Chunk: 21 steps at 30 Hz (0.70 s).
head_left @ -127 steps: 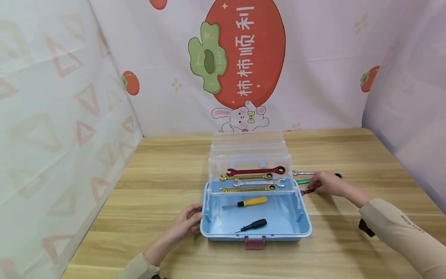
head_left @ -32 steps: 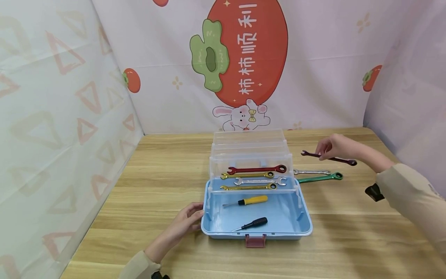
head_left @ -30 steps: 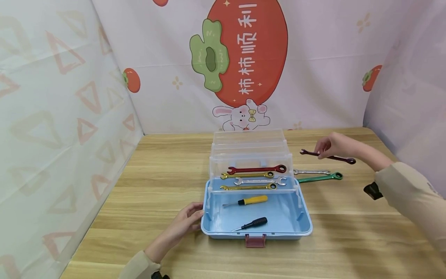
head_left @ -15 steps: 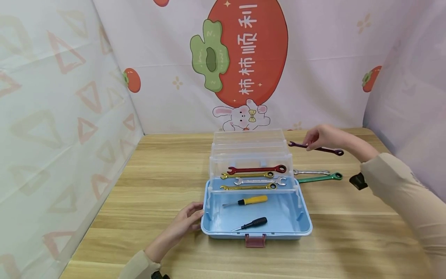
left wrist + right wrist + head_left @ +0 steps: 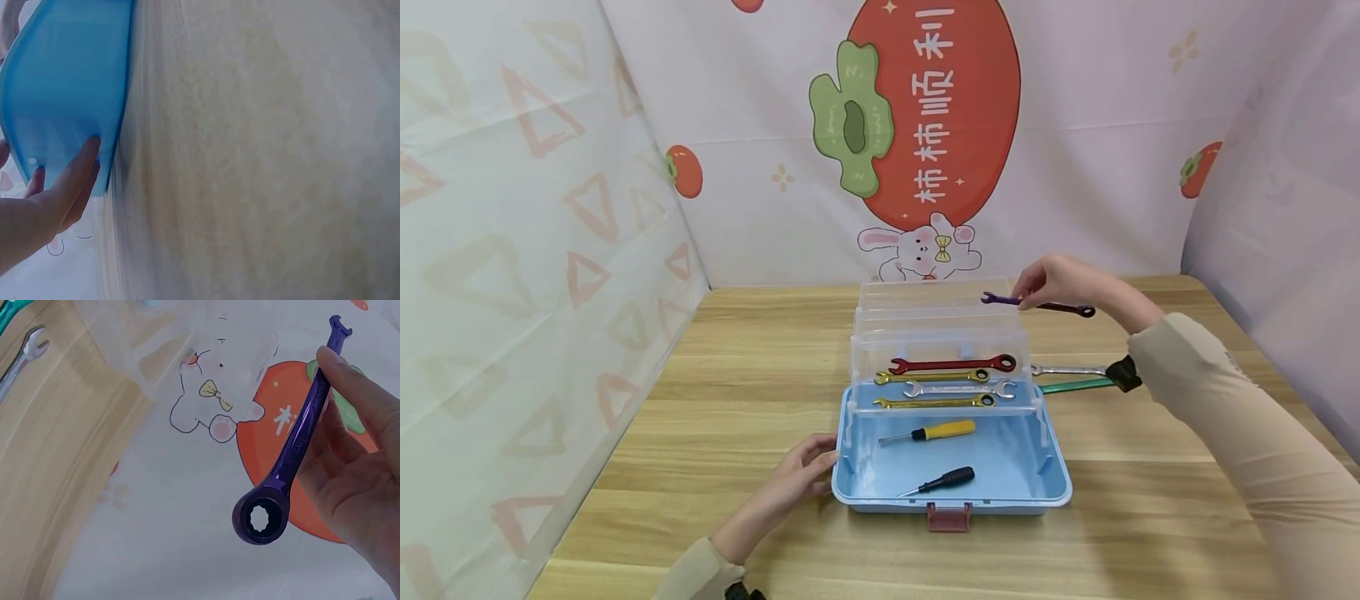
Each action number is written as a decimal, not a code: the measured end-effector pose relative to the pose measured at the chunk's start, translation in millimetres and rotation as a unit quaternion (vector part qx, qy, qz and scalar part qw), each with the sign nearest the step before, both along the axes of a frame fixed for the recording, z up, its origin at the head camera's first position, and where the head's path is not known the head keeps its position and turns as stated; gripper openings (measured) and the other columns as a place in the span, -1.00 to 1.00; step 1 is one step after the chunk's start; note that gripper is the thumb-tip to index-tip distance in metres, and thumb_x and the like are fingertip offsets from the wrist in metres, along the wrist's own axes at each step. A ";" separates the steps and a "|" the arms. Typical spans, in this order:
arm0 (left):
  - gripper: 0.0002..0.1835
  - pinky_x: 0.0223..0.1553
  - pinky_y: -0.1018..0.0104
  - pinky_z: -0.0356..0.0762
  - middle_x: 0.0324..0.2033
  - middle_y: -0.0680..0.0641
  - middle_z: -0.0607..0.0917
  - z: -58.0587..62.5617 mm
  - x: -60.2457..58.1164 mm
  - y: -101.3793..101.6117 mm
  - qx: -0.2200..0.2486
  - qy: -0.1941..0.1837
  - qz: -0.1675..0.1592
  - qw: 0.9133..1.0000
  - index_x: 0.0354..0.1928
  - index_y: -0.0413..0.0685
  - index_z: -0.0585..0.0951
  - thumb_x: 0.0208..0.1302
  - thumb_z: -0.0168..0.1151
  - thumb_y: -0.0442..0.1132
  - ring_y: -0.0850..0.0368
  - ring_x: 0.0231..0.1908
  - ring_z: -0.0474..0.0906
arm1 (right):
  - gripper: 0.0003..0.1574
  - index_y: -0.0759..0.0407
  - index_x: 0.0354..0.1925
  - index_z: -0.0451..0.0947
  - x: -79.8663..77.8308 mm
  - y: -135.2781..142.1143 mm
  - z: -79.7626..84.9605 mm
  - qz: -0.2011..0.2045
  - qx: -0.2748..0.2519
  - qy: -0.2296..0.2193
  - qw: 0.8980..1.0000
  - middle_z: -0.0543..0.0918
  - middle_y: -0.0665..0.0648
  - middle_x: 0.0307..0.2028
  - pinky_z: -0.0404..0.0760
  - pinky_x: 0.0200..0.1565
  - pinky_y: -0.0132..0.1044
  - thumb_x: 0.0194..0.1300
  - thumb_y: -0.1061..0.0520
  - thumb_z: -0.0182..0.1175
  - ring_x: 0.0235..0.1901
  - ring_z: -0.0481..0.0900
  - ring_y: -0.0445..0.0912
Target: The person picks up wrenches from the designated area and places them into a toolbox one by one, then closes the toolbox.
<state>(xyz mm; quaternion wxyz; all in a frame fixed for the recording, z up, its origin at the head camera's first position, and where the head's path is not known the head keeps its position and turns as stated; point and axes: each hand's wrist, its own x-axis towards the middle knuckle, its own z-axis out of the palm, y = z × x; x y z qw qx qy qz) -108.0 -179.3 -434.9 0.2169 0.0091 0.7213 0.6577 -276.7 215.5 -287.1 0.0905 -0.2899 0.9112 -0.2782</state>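
Observation:
In the head view, my right hand pinches a purple ratchet wrench by its shank, between thumb and fingers. The wrench is raised beside the upper right of the clear stepped trays; its ring end points right. My left hand rests on the left side of the light blue toolbox, its fingertips laid on the outer wall. On the lowest clear tray lie a red wrench, two gold ones and a silver open-ended wrench.
A yellow screwdriver and a black one lie in the box bottom. On the wooden table, right of the box, lie a silver wrench and a green wrench, partly behind my right wrist. A printed curtain hangs behind.
My right hand has picked up the purple wrench from the table, raised it, and carried it left toward the trays' upper right. My left hand stays on the toolbox side.

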 end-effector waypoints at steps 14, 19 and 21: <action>-0.39 -0.07 0.11 0.47 0.14 -0.33 0.29 1.8 1.0 0.4 -0.004 0.003 -0.002 1.000 0.17 -0.35 0.19 0.24 0.04 -0.06 0.00 0.01 0.38 | -0.86 0.32 -0.34 0.62 -11.4 -42.9 -3.7 0.023 -0.005 -0.011 1.000 0.62 0.13 -0.45 0.50 -0.37 -0.34 0.05 0.28 0.24 -0.46 0.44 -0.07; -0.40 -0.08 0.12 0.48 0.13 -0.32 0.30 1.5 1.5 0.3 -0.003 0.005 -0.001 1.000 0.17 -0.35 0.20 0.24 0.04 -0.07 0.02 -0.01 0.40 | -0.87 0.28 -0.35 0.63 -13.1 -58.5 -6.6 0.032 0.000 0.000 0.999 0.63 0.11 -0.44 0.51 -0.35 -0.33 0.04 0.28 0.25 -0.46 0.44 -0.08; -0.41 -0.09 0.12 0.48 0.13 -0.32 0.30 0.8 1.7 0.5 -0.001 0.007 -0.001 1.000 0.16 -0.36 0.20 0.25 0.04 -0.08 0.03 -0.02 0.40 | -0.88 0.27 -0.35 0.64 -13.0 -65.7 -8.0 0.034 0.001 0.004 0.999 0.63 0.11 -0.45 0.51 -0.35 -0.33 0.04 0.28 0.25 -0.47 0.44 -0.08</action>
